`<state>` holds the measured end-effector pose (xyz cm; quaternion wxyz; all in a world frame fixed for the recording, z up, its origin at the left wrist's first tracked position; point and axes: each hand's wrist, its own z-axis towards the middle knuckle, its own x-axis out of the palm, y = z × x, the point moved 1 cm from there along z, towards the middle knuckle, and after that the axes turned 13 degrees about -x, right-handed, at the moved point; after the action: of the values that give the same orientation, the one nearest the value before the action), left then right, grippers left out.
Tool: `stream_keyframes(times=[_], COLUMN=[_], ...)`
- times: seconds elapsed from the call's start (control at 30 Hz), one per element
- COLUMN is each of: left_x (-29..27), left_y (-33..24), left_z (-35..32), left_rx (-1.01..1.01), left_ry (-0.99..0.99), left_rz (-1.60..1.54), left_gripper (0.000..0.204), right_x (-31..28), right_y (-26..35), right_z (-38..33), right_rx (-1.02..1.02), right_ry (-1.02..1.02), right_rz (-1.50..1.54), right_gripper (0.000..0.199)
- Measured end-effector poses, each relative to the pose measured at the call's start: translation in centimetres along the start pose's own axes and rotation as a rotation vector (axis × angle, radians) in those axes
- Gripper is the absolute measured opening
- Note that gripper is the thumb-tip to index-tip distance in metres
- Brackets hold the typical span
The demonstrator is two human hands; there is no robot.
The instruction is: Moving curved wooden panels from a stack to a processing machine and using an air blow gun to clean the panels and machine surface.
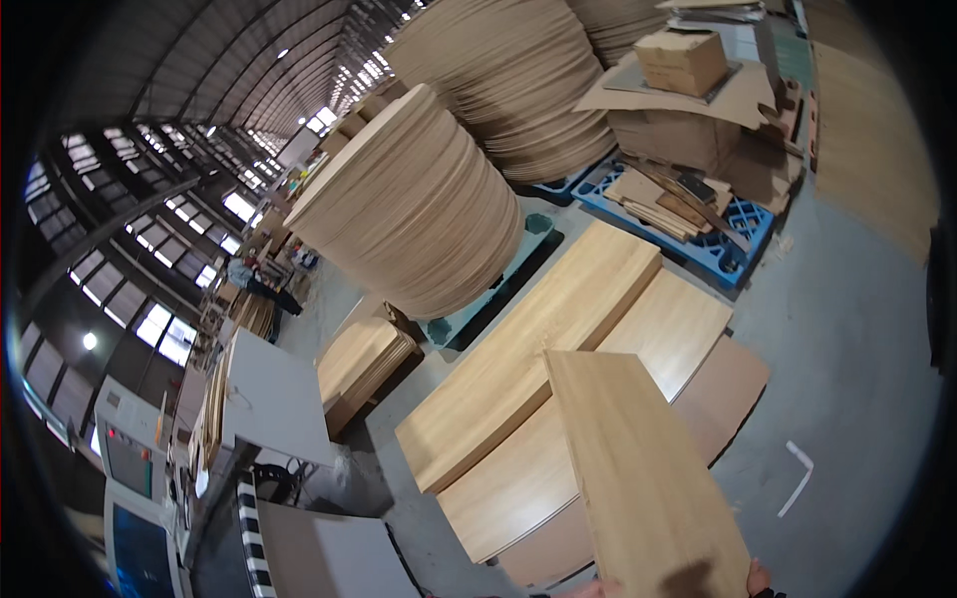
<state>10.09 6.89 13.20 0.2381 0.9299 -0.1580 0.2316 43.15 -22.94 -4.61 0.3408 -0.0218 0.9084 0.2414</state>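
A long wood-grain board point(638, 458) slants up from the lower edge, its far end over a stack of similar boards. My right hand point(760, 577) grips its right edge near the bottom of the view, fingers curled round it. At the board's left edge only a sliver of my left hand point(595, 589) shows, against the board; most of its fingers are cut off by the frame. Beneath the far end lies the stack, with a thick light-wood top layer point(518, 369), a wider glossy panel point(513, 503) and a brown sheet point(723, 399) at the bottom.
Tall stacks of round wooden sheets point(419, 209) stand on pallets ahead. A blue pallet point(743, 234) carries cartons and scraps. Left are a grey-topped table point(274, 399), a small board stack point(364, 364) and a control cabinet point(130, 458). Another person point(261, 284) stands far left.
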Motion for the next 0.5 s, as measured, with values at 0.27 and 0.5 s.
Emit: stream_keyframes(times=[0.27,0.5], left_x=[2.2,8.8], left_y=[-9.2,4.2], left_z=[2.5,-2.4], left_rx=[0.676,0.818], left_ry=[-0.231,-0.038], left_rz=[-0.269,-0.265], left_gripper=[0.032,0.026], right_x=[-16.8,-28.7], right_y=[8.7,17.0], right_z=[1.9,-6.4], right_rx=[-0.164,-0.107], right_ry=[-0.214,0.114], right_rz=[-0.382,-0.49], right_gripper=[0.052,0.07])
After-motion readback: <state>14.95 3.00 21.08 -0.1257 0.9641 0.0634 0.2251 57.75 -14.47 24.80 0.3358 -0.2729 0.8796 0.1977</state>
